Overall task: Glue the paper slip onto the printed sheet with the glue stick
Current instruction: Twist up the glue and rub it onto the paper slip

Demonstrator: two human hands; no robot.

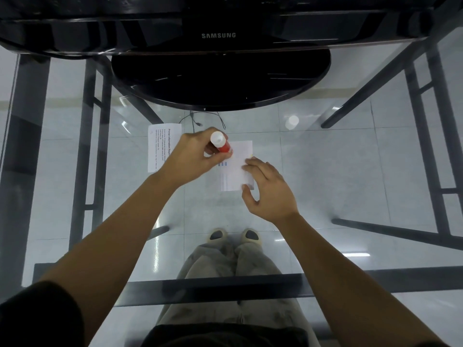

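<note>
My left hand [194, 156] grips a red glue stick [221, 145] with a white end, tip pointed down onto the upper left part of a small paper slip [236, 166]. The slip lies on the glass table, face down, with faint print showing through. My right hand [268, 189] rests its fingertips on the slip's right edge, fingers spread. The printed sheet [160, 149] lies to the left, partly hidden under my left hand. A white cap [292, 122] sits apart on the glass at the far right.
A black Samsung monitor [218, 36] with a round stand [220, 81] fills the far side of the glass table [338, 171]. Thin cables [200, 120] lie behind the papers. Dark table frame bars and my legs show through the glass.
</note>
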